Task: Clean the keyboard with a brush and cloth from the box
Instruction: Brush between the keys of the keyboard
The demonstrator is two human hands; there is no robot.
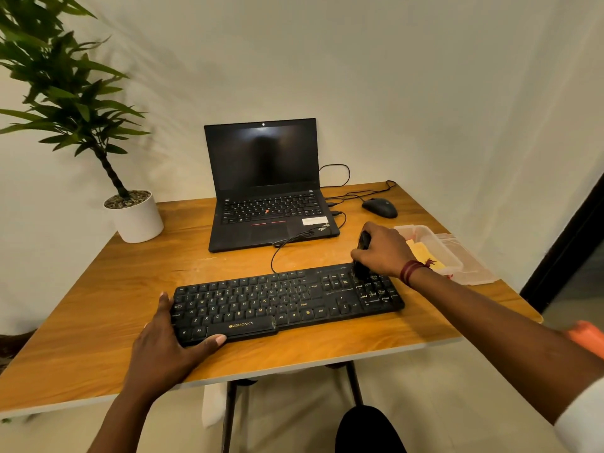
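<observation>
A black wired keyboard lies across the front of the wooden table. My left hand clasps its left end, thumb along the front edge and fingers on the side. My right hand is closed around a black brush, held upright with its bristles down on the number pad at the keyboard's right end. Behind my right wrist stands a clear plastic box with a yellow cloth inside.
An open black laptop stands behind the keyboard, cables trailing from its right side. A black mouse rests at the back right. A potted plant in a white pot occupies the left corner. The box lid lies beside the box.
</observation>
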